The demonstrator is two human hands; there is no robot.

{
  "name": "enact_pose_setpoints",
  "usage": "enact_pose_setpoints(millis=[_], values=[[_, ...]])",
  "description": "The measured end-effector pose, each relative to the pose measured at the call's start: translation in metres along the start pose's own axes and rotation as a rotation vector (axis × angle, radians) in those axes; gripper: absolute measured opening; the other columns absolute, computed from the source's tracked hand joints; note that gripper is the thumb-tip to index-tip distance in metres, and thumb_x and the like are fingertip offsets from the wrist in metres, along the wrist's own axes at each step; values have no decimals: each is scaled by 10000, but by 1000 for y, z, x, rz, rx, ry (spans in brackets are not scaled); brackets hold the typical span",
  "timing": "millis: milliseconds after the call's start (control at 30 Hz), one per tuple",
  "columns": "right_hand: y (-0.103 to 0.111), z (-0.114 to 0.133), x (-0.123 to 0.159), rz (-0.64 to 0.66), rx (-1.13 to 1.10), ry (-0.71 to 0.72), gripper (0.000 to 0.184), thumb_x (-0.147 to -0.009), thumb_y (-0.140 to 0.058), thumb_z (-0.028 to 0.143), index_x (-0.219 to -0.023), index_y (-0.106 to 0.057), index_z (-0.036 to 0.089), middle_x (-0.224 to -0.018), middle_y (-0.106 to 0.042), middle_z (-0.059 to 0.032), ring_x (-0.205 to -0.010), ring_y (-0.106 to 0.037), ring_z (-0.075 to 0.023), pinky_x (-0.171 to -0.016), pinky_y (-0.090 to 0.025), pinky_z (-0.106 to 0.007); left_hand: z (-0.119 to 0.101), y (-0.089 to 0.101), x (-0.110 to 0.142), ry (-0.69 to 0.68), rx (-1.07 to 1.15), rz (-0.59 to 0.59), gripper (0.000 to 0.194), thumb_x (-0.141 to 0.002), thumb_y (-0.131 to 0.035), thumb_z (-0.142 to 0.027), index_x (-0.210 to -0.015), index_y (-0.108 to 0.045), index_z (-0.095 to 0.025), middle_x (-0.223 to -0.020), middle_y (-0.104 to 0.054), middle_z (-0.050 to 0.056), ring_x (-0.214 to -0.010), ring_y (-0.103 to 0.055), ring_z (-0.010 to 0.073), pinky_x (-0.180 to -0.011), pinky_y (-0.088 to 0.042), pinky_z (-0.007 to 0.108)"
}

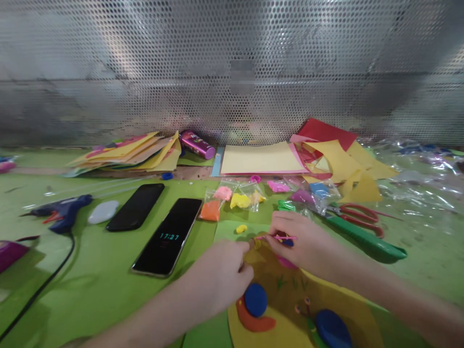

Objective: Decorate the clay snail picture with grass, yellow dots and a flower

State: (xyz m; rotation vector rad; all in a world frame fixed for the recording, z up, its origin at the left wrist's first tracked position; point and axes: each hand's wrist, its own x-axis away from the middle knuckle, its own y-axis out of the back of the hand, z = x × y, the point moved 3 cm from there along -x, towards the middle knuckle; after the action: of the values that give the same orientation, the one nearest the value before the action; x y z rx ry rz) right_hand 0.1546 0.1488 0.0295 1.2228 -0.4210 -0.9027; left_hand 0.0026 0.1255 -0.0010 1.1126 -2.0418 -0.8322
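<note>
Blue disc [333, 328] and green clay [313, 333] on yellow paper [290, 314], two hands beyond.

Right hand [302, 241] pinches a thin pink stick [286, 237], fingers closed; left hand [228, 273], partly curled, extends its index finger to a small yellow piece [257, 243] by the stick's tip, whether gripping I cannot tell.

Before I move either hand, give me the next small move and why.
I'd press the pink stick lightly into the yellow piece between your hands: your right hand holds the stick with its tip at that piece, and your left hand has a fingertip beside it, seemingly placed to steady it.
</note>
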Motion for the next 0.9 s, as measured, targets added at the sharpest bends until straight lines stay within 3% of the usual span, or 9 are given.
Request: enact_pose_setpoints(millis=[433, 733, 900], values=[[-3, -3, 1, -56, -17, 10, 194, -791, -545, 90, -628, -472, 166, -655, -473, 16, -643, -455, -136, -612, -341, -253, -2, -4, 3, -26, -74, -53, 121, -699, -388, -131, -677, -495, -183, -469, -393, -56, -398, -348, 95, -410, -179, 233], [1, -7, -1, -60, -177, -78, 179, -795, -516, 139, -623, -483, 175, -663, -485, 6, -601, -441, -132, -559, -330, -255, 0, -4, 0, -26, -130, -37, 288, -726, -368, -154, -905, -594, -171, -490, -469, -27, -426, -416, 134, -422, -218, 249], [3, -31, -3, -85, -384, -266, 217, -827, -489, 264, -629, -442, 188, -618, -516, 9, -558, -476, -124, -485, -334, -229, 0, -5, 2, -14, -139, -35, 524, -745, -347, -173, -1250, -486, -162, -539, -536, 2, -461, -485, 156, -439, -251, 250]])
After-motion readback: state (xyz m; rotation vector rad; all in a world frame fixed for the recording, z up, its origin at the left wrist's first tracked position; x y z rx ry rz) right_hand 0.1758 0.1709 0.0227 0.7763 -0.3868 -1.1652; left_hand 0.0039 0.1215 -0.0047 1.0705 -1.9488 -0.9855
